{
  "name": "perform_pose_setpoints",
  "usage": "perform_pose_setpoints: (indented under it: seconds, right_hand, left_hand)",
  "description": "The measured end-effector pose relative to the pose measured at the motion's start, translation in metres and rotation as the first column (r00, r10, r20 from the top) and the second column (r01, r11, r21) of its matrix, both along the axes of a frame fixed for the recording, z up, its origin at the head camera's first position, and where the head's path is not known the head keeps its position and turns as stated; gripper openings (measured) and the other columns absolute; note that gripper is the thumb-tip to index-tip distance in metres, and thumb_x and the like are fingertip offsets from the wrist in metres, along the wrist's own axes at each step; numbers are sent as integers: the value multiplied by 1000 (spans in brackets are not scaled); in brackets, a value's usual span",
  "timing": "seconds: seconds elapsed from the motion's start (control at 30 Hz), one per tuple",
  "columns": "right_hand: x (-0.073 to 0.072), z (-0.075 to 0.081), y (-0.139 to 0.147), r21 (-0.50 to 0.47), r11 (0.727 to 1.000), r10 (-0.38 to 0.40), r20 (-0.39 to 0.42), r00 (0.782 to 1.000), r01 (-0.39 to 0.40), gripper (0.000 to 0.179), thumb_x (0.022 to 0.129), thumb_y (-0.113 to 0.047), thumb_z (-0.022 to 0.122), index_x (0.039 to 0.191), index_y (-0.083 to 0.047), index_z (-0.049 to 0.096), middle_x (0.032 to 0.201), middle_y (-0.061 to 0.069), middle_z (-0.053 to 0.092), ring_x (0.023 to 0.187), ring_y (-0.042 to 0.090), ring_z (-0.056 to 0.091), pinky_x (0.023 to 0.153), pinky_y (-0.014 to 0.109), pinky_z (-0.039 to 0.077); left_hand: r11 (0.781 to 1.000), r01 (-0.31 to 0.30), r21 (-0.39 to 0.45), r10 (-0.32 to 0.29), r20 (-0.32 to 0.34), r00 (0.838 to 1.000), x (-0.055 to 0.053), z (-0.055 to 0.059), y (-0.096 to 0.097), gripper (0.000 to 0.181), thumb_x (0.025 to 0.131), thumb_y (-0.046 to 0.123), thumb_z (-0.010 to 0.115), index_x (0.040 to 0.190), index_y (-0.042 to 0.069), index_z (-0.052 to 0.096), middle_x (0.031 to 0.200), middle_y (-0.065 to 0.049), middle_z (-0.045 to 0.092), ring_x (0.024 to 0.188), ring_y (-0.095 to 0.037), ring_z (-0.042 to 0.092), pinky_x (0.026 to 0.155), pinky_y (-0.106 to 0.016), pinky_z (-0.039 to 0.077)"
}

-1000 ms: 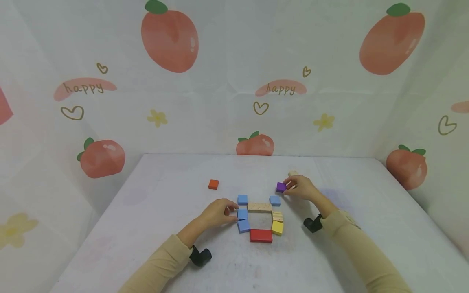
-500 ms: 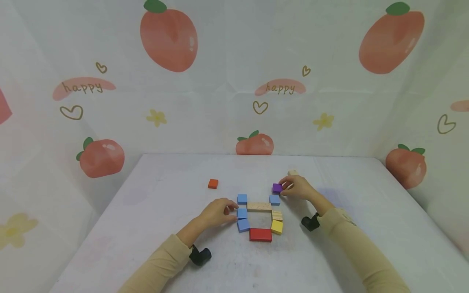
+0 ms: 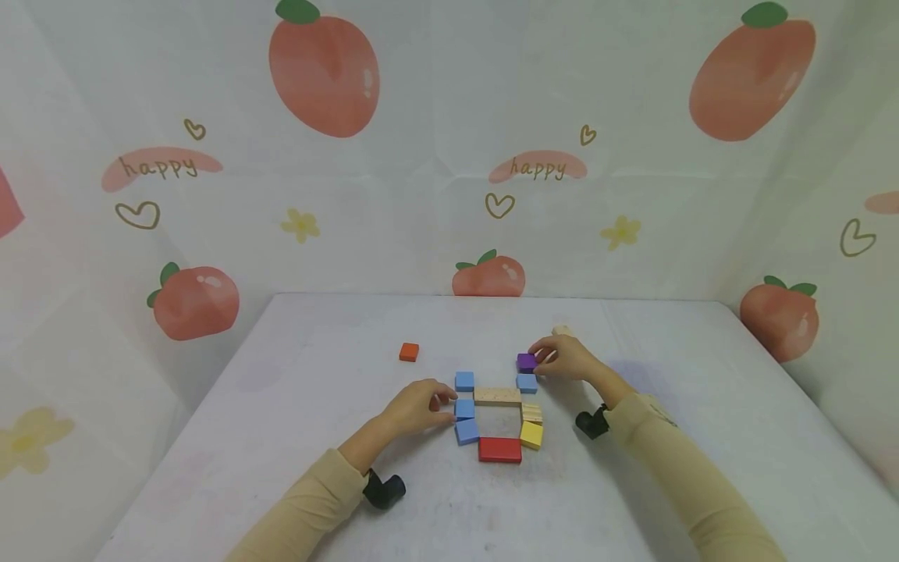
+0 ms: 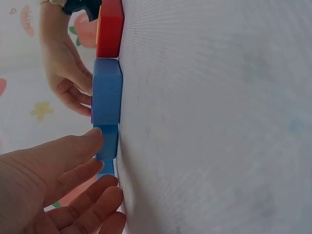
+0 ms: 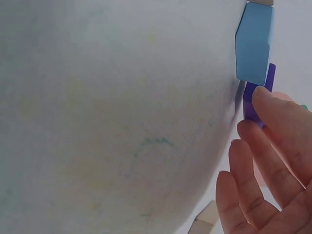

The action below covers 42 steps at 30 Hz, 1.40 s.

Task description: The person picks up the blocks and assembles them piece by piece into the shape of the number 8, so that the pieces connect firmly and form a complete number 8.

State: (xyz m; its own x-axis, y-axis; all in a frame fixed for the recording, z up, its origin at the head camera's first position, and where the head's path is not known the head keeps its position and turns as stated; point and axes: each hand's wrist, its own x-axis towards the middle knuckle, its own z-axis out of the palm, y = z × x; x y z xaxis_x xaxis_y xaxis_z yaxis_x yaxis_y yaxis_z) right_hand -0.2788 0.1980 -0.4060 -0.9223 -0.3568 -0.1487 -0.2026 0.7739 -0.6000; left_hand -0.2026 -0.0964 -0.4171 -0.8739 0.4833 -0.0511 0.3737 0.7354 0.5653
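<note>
Thumb and index finger of my right hand (image 3: 567, 359) pinch a small purple block (image 3: 526, 363) just behind the right-hand blue block (image 3: 527, 383). In the right wrist view the purple block (image 5: 252, 105) stands close to the blue block (image 5: 254, 44), partly covered by the thumb. My left hand (image 3: 419, 407) rests beside the left column of blue blocks. Its thumb tip overlaps a blue block (image 4: 108, 141) in the left wrist view, and its other fingers are loosely bent. Between the columns lie a long natural-wood block (image 3: 497, 396) and a red block (image 3: 500, 450).
A yellow block (image 3: 531, 435) and a striped wood block (image 3: 531, 414) make up the right side of the ring. An orange-red block (image 3: 409, 352) lies apart at the back left. Behind my right hand is a pale wood block (image 3: 561, 331). A printed cloth hangs behind the table.
My right hand has moved left and slightly nearer with the purple block, which is now behind the right-hand blue block. My left hand has stayed in place.
</note>
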Motion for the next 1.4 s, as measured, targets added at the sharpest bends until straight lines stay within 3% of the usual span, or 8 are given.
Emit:
perform_pose_setpoints:
  seconds: [0.3,0.57,0.8,1.4]
  right_hand:
    - [-2,-1,-1,-9,1000,29,3,1000,-29,33,83,-12,69,114,-4,62,104,15,67,95,27,63,84,36,53]
    - [-1,1,3,-42,991,127,-41,991,-129,31,82,-19,70,110,-5,64,98,13,68,88,23,64,78,33,55]
    - [-3,-1,-1,-27,996,85,-17,996,-86,31,83,-10,68,113,-3,63,104,17,67,94,28,64,84,38,54]
    - [-7,-4,4,-21,992,121,-18,993,-121,33,85,-9,65,117,-1,61,108,19,66,97,29,64,84,39,53]
  left_hand:
    - [1000,0,0,0,-2,1000,-1,0,0,33,82,20,71,112,9,65,99,-5,65,81,-12,52,71,-23,45]
    - [1000,2,-5,-2,-5,1000,0,-1,0,33,82,21,71,112,9,65,99,-4,65,81,-12,52,71,-22,45]
    - [1000,0,1,0,3,1000,1,0,1,33,82,20,71,112,8,65,98,-5,64,81,-13,52,71,-24,45]
    - [1000,-8,4,8,17,1000,0,0,0,33,82,20,70,113,8,65,99,-5,64,83,-13,52,71,-24,45]
